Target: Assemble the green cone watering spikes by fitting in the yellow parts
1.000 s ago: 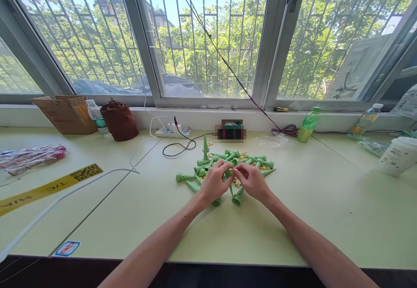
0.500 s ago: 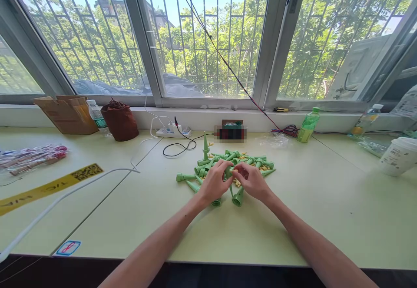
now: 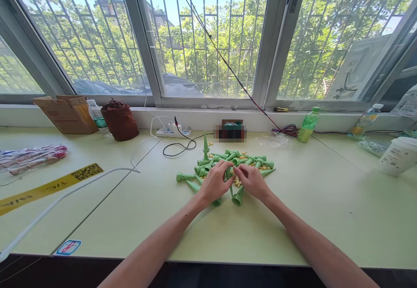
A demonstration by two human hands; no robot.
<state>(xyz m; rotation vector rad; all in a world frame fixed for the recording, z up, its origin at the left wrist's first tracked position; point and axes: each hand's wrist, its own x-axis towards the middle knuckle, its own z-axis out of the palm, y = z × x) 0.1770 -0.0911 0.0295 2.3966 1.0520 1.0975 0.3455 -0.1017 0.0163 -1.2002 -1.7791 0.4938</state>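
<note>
Here, left fingers [image 3: 225, 164] clasp a tapered green spike [image 3: 228, 173], right fingers [image 3: 241, 169] pinched, hold unclear.

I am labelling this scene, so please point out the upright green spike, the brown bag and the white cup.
Upright green spike [image 3: 205, 144], head view: on its tapered upper part.
Brown bag [image 3: 120, 122], head view: on its front side.
White cup [image 3: 397, 157], head view: on its side wall.

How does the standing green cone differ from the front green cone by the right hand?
The standing cone points its tip up; the front cone has its open end facing the viewer. The standing cone is farther away, the front cone nearer. Both are green.
</note>
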